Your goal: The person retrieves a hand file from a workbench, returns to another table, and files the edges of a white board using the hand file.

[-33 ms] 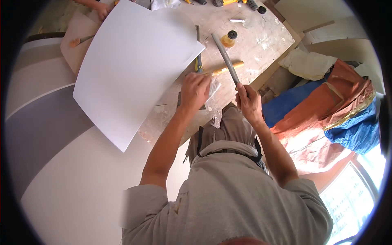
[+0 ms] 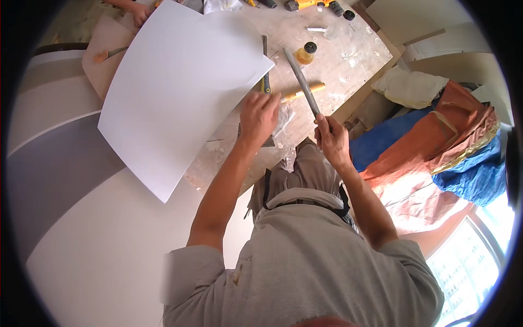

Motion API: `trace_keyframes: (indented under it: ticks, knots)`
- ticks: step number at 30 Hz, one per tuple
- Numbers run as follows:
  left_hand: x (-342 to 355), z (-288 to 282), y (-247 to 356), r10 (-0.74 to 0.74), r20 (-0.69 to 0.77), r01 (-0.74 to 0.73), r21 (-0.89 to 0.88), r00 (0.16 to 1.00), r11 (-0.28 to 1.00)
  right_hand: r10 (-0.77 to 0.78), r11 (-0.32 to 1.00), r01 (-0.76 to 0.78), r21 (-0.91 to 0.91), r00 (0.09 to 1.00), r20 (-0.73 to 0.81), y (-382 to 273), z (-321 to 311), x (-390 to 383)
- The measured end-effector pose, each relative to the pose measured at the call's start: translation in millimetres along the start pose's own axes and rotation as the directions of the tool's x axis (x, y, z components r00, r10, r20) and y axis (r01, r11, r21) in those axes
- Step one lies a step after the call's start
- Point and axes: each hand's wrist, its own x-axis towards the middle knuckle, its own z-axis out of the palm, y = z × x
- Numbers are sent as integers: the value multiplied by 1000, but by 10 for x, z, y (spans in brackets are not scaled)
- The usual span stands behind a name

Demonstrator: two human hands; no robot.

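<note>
My right hand (image 2: 333, 136) is closed round the near end of a long, narrow grey bar (image 2: 300, 78), which slants up and away to the left over the table. Loosely bent, slightly blurred fingers show on my left hand (image 2: 259, 119); I see nothing held in them. That hand hovers by the right edge of a large white sheet (image 2: 180, 92). Beside it lies a crumpled, clear-whitish wrapper (image 2: 283, 119). Just beyond are a yellow-handled tool (image 2: 305, 92) and a dark tool with a yellow-marked handle (image 2: 266, 82). Part of a dark flat piece shows under my left wrist.
A jar (image 2: 306, 53) of amber liquid with a black lid stands on the stained table (image 2: 365, 49). A yellow-black power tool (image 2: 308, 4) lies at the far edge. Another person's hand (image 2: 141, 14) is at the sheet's far left. Orange and blue tarps (image 2: 414, 136) are heaped at right.
My left hand has shifted very slightly, its fingers a little further up toward the sheet's edge. The bar in my right hand has tipped down a touch.
</note>
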Motion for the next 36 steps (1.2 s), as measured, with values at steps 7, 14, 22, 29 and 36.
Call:
trace_keyframes:
  ticks: [7, 14, 22, 29, 36]
  knots:
    - [835, 47, -422, 224, -369, -122, 280, 902, 952, 27, 998, -29, 51, 999, 36, -129, -55, -440]
    - [866, 404, -596, 280, -461, -169, 267, 842, 949, -109, 994, 104, -44, 986, -128, 532, -214, -808]
    - [904, 206, -388, 373, -435, -218, 365, 819, 905, -138, 985, 144, 92, 988, -69, 311, -183, -906]
    - [1086, 134, -400, 364, -363, -209, 400, 858, 892, -140, 987, 142, 74, 990, -34, 87, -208, -600]
    - [1012, 214, -347, 267, -311, -144, 366, 912, 919, -156, 982, 160, 98, 987, -49, 36, -277, -589]
